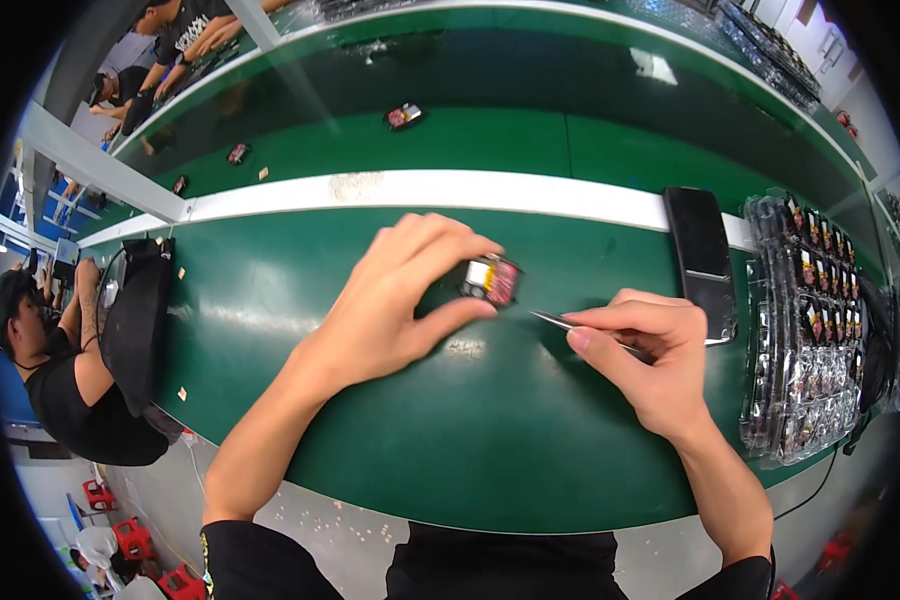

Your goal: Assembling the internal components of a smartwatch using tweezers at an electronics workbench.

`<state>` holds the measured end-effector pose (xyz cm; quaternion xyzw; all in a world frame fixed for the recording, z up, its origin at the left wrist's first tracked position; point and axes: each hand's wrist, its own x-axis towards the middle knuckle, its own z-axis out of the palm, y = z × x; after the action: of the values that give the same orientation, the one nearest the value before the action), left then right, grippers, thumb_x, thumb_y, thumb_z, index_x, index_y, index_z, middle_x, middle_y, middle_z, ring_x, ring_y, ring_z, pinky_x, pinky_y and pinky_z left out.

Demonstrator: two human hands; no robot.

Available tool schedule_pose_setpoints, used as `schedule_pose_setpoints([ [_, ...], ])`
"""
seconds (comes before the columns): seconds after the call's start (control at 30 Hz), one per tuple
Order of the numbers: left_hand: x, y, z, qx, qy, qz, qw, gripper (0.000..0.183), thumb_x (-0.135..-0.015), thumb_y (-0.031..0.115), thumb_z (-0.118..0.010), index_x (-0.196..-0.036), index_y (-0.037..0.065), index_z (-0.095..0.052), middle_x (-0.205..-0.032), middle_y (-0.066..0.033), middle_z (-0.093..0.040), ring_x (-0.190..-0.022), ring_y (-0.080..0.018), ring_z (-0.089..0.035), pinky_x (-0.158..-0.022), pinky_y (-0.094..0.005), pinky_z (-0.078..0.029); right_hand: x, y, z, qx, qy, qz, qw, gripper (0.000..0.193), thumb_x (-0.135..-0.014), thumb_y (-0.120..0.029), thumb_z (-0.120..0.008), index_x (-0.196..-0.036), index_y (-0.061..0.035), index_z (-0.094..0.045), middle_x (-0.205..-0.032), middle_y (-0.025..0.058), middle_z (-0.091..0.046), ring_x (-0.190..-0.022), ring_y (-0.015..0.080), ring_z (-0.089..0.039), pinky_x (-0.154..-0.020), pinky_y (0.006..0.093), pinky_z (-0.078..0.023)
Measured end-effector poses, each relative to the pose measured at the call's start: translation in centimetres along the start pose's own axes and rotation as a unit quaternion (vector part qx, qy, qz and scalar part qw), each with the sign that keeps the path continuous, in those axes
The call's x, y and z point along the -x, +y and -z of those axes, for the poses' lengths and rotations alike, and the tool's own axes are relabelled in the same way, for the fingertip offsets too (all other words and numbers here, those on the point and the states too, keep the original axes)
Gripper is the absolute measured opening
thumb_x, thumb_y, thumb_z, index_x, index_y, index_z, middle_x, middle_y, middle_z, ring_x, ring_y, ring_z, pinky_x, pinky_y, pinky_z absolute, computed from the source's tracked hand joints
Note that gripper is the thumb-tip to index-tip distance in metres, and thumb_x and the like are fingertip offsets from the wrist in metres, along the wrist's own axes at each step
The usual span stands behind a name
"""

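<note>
My left hand [390, 290] is closed over the green bench top, thumb and fingers pinching a small black device [491, 280] by its near and far edges. The upper face of this device shows red, yellow and white areas. To its right, my right hand [650, 350] grips a slim metal tool that looks like tweezers [550, 319]. The tool's tip points left toward the device, with a small gap between them. Part of the tool's body is hidden by my right fingers.
Clear plastic trays [770, 400] with several similar devices stand at the right, beside a flat black object [702, 260]. Past a white rail [420, 190], more devices [404, 117] lie on a green surface. A black item [142, 310] and a co-worker [80, 370] are at the left.
</note>
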<state>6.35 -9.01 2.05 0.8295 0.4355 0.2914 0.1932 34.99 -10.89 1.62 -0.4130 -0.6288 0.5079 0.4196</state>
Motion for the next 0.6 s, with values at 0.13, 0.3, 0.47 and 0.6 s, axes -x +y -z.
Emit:
schedule_pose_setpoints([
  [0.13,0.6,2.0,-0.2,0.032,-0.094,-0.039,0.994,0.058,-0.083,0.025,-0.094,-0.135,0.007,-0.077,-0.113,-0.0066,-0.072,-0.103,-0.0250,-0.064,-0.094,-0.0384,-0.042,-0.1,0.4,0.6,0.001,-0.028,0.048,0.998,0.013,-0.089,0.008,-0.081,-0.100,0.0024,-0.087,-0.069,-0.0006,-0.063,-0.059,-0.0001,-0.046,-0.052,0.0243,-0.026],
  [0.3,0.7,0.6,-0.6,0.028,-0.091,-0.048,0.994,0.059,-0.077,0.035,-0.097,-0.125,0.006,-0.082,-0.097,-0.0046,-0.071,-0.089,-0.0223,-0.063,-0.086,-0.0368,-0.039,-0.5,1.1,0.0,0.120,-0.020,0.122,0.985,0.010,-0.082,0.007,-0.080,-0.091,0.0031,-0.083,-0.062,0.0028,-0.062,-0.050,0.0043,-0.048,-0.048,0.0248,-0.028],
  [0.47,0.6,0.4,-0.8,0.025,-0.085,-0.051,0.995,0.063,-0.072,0.039,-0.098,-0.123,0.005,-0.083,-0.092,-0.0048,-0.071,-0.081,-0.0216,-0.061,-0.081,-0.0372,-0.038,-0.3,0.5,-0.3,0.194,-0.036,0.105,0.975,0.016,-0.079,0.008,-0.079,-0.094,0.0043,-0.085,-0.065,0.0067,-0.066,-0.054,0.0095,-0.055,-0.050,0.0264,-0.035],
  [0.6,0.8,0.3,-0.9,0.018,-0.081,-0.049,0.995,0.065,-0.070,0.042,-0.098,-0.122,0.005,-0.084,-0.090,-0.0042,-0.070,-0.079,-0.0211,-0.059,-0.079,-0.0368,-0.037,-0.3,0.4,-0.5,0.220,-0.042,0.101,0.969,0.015,-0.081,0.006,-0.079,-0.094,0.0041,-0.084,-0.065,0.0060,-0.066,-0.053,0.0094,-0.054,-0.050,0.0267,-0.035],
])
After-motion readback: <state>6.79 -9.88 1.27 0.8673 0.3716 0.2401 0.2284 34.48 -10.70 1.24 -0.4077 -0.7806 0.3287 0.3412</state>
